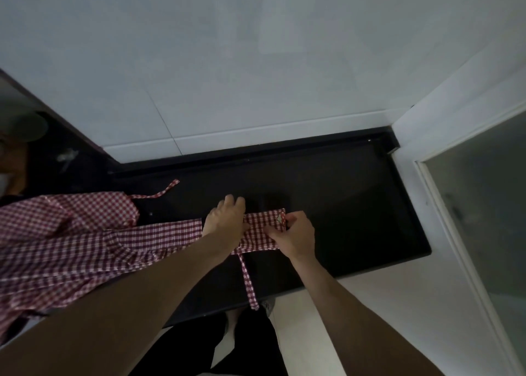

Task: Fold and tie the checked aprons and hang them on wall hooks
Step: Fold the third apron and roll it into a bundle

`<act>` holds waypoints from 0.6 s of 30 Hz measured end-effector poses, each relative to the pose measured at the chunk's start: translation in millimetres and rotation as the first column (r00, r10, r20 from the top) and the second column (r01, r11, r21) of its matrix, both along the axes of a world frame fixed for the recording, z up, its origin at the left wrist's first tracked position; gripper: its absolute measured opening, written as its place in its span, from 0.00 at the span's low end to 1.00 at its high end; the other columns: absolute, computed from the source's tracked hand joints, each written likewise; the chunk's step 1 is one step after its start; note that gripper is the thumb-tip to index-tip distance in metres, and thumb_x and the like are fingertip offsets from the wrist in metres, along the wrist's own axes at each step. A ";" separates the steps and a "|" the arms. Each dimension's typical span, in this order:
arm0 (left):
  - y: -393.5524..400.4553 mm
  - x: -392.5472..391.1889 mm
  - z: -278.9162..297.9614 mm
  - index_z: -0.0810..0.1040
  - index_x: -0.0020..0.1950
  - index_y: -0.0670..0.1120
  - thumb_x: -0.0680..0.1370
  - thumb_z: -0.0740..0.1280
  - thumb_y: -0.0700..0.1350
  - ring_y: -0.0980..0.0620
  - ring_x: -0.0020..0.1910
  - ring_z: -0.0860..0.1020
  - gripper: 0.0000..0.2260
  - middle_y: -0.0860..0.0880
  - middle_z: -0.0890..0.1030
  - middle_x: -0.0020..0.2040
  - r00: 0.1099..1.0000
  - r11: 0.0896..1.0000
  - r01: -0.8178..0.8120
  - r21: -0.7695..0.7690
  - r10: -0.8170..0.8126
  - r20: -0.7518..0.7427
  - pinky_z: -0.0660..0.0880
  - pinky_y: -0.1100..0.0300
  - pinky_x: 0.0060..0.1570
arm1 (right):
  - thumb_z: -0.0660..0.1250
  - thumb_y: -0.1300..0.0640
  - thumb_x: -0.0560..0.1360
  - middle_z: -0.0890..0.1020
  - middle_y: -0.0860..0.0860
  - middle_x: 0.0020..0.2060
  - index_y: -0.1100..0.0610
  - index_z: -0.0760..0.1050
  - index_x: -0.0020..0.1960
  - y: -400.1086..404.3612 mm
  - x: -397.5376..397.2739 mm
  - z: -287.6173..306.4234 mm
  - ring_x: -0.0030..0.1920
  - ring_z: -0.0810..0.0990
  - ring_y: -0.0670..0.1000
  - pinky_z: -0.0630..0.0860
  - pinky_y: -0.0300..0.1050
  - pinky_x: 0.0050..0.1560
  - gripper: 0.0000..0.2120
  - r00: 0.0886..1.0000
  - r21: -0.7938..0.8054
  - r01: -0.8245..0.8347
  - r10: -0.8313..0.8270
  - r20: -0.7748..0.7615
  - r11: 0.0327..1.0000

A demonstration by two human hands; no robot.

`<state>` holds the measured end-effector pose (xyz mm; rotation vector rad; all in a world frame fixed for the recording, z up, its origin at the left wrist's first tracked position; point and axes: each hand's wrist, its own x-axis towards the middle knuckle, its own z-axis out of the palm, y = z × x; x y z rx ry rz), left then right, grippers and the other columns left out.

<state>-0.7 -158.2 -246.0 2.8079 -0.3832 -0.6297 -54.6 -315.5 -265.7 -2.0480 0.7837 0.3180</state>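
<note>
A red-and-white checked apron, folded into a narrow band, lies across the black counter. My left hand rests on the band's middle with fingers bent over its far edge. My right hand pinches the band's right end, beside a small white emblem. One apron strap hangs from the band over the counter's front edge. A pile of unfolded checked aprons lies on the counter to the left, with a loose strap trailing toward the back.
A white tiled wall rises behind the counter. A frosted glass door with a white frame stands at the right. Dim objects sit in a dark recess at far left. A light floor shows below.
</note>
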 end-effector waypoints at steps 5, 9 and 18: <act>-3.5 -7.5 7.9 0.72 0.60 0.51 0.82 0.62 0.48 0.56 0.48 0.75 0.08 0.52 0.76 0.54 0.963 0.952 0.266 -0.154 -0.268 0.011 0.75 0.60 0.49 | 0.80 0.48 0.66 0.78 0.45 0.42 0.54 0.71 0.52 3.2 1.1 2.3 0.37 0.77 0.42 0.71 0.36 0.33 0.23 0.997 -0.064 -0.019 0.014 -0.079 0.998; 3.1 -6.0 2.7 0.74 0.60 0.49 0.81 0.64 0.50 0.52 0.52 0.77 0.10 0.50 0.78 0.57 0.958 0.962 0.232 -0.142 -0.252 -0.140 0.76 0.56 0.55 | 0.76 0.52 0.71 0.77 0.43 0.37 0.50 0.72 0.43 8.3 6.2 6.3 0.35 0.76 0.41 0.68 0.34 0.30 0.13 0.993 -0.040 -0.054 0.050 -0.106 0.998; 7.5 4.9 -2.9 0.74 0.59 0.50 0.78 0.69 0.48 0.55 0.50 0.77 0.11 0.52 0.78 0.54 0.918 0.961 0.075 -0.265 -0.171 -0.357 0.74 0.60 0.52 | 0.73 0.59 0.74 0.78 0.46 0.46 0.52 0.73 0.52 -18.4 22.0 44.2 0.44 0.77 0.43 0.71 0.36 0.40 0.11 0.981 0.184 -0.092 0.121 -0.153 0.979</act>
